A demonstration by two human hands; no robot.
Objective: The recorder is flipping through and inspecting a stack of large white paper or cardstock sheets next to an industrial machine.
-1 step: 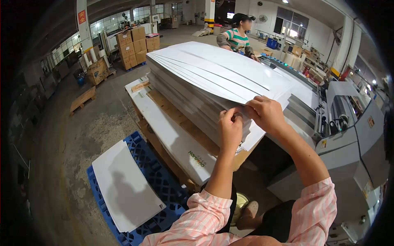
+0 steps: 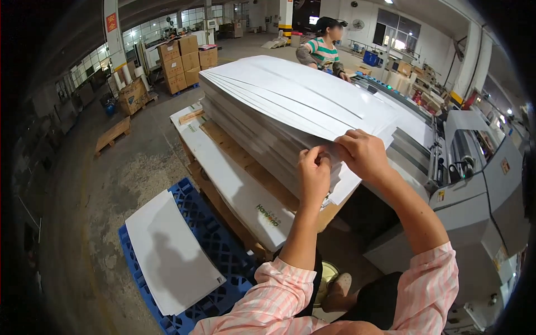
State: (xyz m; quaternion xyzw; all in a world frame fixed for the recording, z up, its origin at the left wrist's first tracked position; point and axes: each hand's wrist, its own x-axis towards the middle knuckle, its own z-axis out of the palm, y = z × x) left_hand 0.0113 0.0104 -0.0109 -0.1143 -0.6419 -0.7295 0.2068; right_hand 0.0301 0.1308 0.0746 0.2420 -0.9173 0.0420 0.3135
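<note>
A tall stack of large white paper sheets (image 2: 279, 89) stands in front of me, its upper sheets bowed and slightly fanned apart. At the near right corner my right hand (image 2: 363, 155) is closed, thumb and fingers pinching the lifted edge of the top sheets. Just left of it and lower, my left hand (image 2: 314, 173) is closed too, fingers curled against the stack's side below the raised sheets. Whatever lies between the left fingertips is hidden.
The stack rests on a wooden pallet over a white board (image 2: 223, 184). Lower left, a blue plastic pallet (image 2: 195, 206) bears a smaller pile of white sheets (image 2: 167, 251). A grey machine (image 2: 463, 206) stands close on the right. Beyond the stack, a person (image 2: 324, 53) works; cartons (image 2: 178, 61) stand behind.
</note>
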